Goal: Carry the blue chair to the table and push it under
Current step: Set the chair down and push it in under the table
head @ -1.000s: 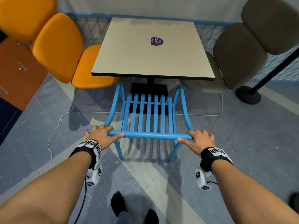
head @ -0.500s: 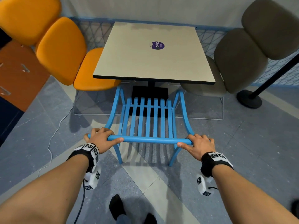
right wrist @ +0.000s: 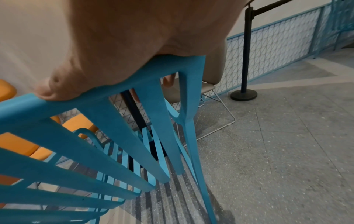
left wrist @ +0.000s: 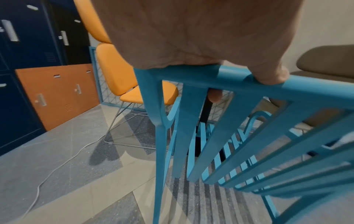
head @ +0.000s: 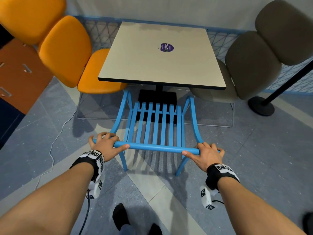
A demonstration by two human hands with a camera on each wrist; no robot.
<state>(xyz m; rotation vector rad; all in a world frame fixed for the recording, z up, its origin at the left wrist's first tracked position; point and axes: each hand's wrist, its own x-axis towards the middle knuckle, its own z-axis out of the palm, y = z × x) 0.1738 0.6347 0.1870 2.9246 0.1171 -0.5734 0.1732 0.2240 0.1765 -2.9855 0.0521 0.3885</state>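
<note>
Both arms reach forward and down. The left hand [head: 105,144] and right hand [head: 205,154] each curl over the chair's top rail [head: 155,147], thumbs pointing inward.

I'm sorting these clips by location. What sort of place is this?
Probably a café or canteen seating corner. A small square table with a round branded sticker stands between an orange padded chair and a grey one. Lockers line the wall, and a barrier post stands nearby.

Front of the blue chair [head: 156,126] hidden beneath the table [head: 162,55], beyond both hands. Fingertips mostly hidden behind its top rail [head: 155,147].
</note>
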